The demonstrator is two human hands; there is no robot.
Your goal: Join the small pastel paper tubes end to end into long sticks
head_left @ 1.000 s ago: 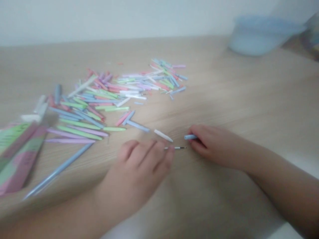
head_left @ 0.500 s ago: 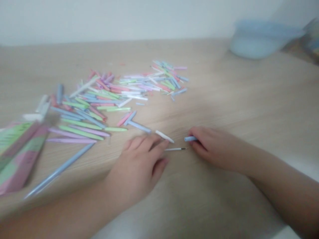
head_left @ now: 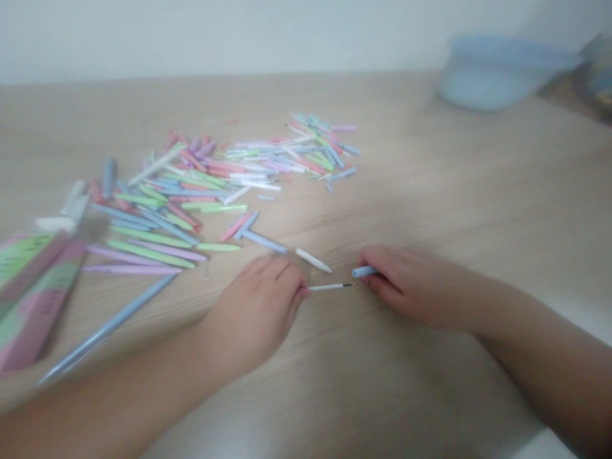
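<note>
My left hand (head_left: pixel 261 312) pinches one end of a thin white pen refill (head_left: pixel 327 287), whose dark tip points right. In my closed right hand (head_left: pixel 406 284) is a blue pen barrel (head_left: pixel 364 271); its end sticks out to the left, close to the refill's tip but apart from it. Just beyond the refill lies a white tapered pen part (head_left: pixel 313 260). Blue pen parts (head_left: pixel 262 241) and a pink one (head_left: pixel 236 226) rest beyond my left hand. Most of the barrel is hidden by my fingers.
Many pastel pen parts (head_left: pixel 205 185) are heaped across the wooden table (head_left: pixel 454 191). Pink and green boxes (head_left: pixel 45 312) stand at the left, near a long blue pen piece (head_left: pixel 109 328). A light blue basin (head_left: pixel 497 76) sits at the back right.
My left thumb and fingers have closed on the end of the refill. My right hand keeps its hold on the blue barrel, barely shifted.
</note>
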